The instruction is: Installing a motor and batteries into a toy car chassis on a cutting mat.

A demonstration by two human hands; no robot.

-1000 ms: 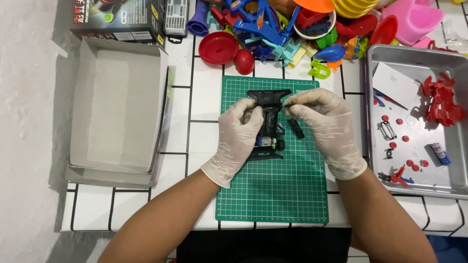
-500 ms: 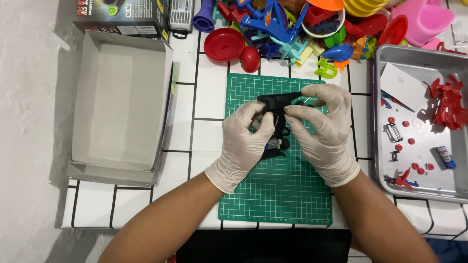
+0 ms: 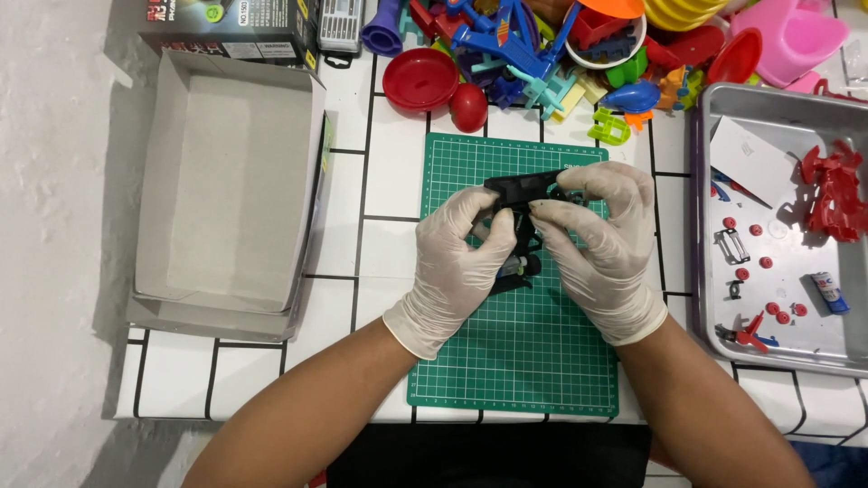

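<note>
gloved hands meet over the green cutting mat in the head view, both closed on a black toy chassis. left hand has its fingers curled around the chassis's left side, thumb pressed near the middle. right hand pinches the upper right part, fingertips tight on the black plastic.

a second ago the hands sat a little wider apart and the chassis showed more of its length between them; now they have drawn closer, and the right fingers have folded further over the top. the chassis has stayed over the upper half of the mat.

the chassis is a dark, narrow, longish piece with a wider flat plate at its far end and a small silvery bit near its lower end; much of it is hidden by the gloves.

an open cardboard box lies to the left on the white tiled table. a pile of coloured plastic toys sits beyond the mat. a metal tray to the right holds red plastic parts, small red round pieces and a white paper sheet.
</note>
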